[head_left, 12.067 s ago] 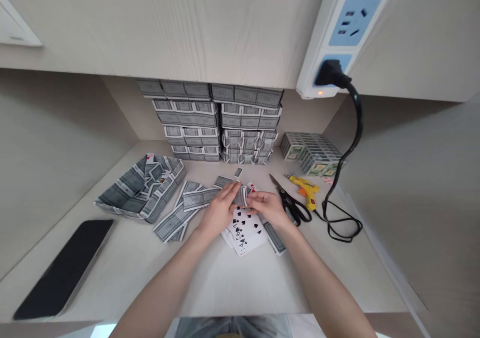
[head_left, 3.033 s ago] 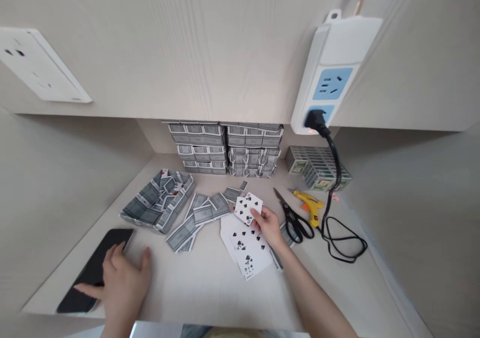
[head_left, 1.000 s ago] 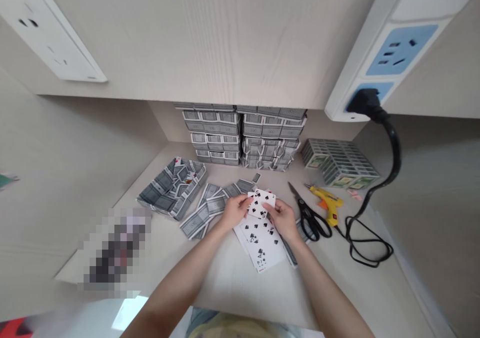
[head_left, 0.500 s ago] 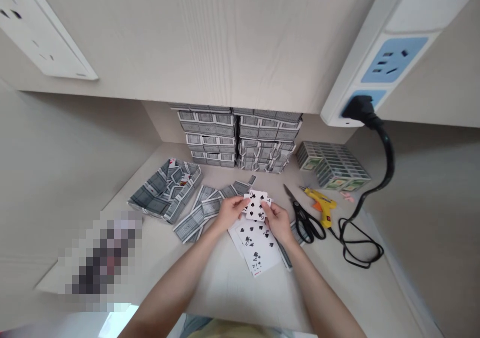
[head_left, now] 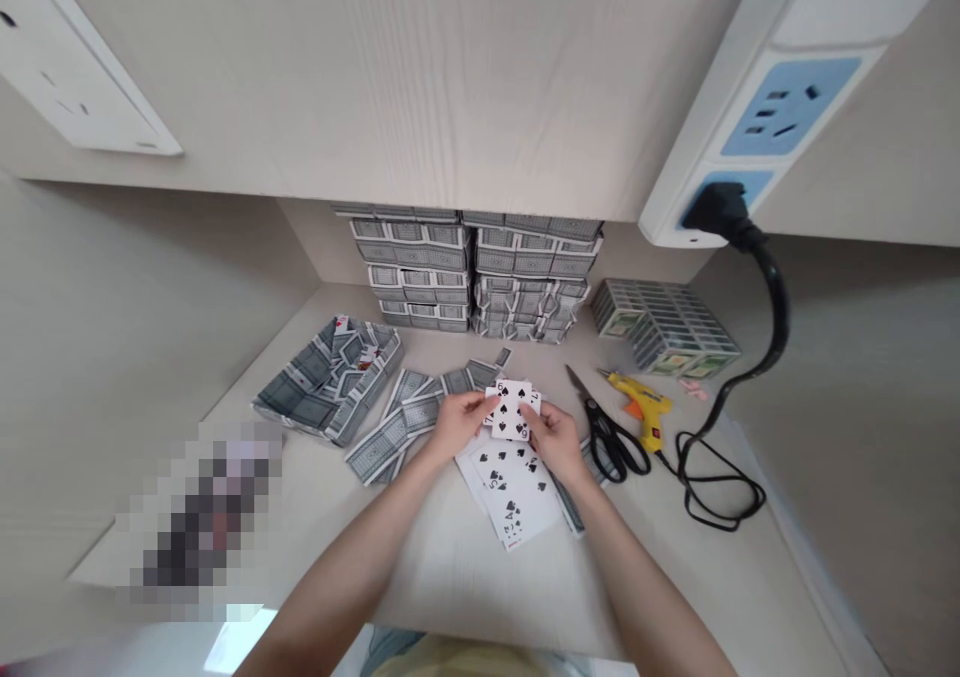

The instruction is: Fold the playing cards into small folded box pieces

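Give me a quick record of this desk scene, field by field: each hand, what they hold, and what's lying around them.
Left hand: pinches the left edge of the held cards, top one a six of spades
Right hand: grips the same cards from the right
Below the hands: face-up spade cards spread on the desk
Right side: scissors, yellow glue gun, black cord
Left side: face-down cards, card-built tray
Back: stacked decks

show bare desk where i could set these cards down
Bare desk lies left of your left hand, in front of the face-down cards. More right of your right hand, below the black cable. Crowded from the card tray to the scissors, around the held cards.
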Available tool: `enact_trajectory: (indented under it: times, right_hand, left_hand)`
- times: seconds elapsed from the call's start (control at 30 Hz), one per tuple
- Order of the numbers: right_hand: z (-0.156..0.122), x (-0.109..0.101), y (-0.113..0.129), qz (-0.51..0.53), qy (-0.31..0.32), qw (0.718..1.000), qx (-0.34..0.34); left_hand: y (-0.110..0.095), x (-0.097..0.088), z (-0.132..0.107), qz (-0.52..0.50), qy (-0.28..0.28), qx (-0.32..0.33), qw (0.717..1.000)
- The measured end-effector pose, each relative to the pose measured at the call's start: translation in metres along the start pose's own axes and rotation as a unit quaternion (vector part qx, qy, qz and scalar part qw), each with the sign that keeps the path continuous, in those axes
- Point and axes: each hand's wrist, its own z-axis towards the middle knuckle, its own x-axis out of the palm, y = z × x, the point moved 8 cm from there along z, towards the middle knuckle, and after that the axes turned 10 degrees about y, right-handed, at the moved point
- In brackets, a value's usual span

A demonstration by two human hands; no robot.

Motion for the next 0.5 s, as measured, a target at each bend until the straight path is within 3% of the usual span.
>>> enact_trajectory:
  times: [0.37, 0.5]
  right_hand:
    - [0.004, 0.0, -0.013, 0.039, 0.009, 0.999, 0.024]
    - [0.004, 0.0, -0.009, 0.035, 0.011, 0.999, 0.023]
  left_hand:
    - [-0.001, 0.0, 0.0, 0.021, 0.014, 0.0, 1.0]
    - [-0.001, 0.003, 0.002, -0.013, 0.106, 0.003, 0.994]
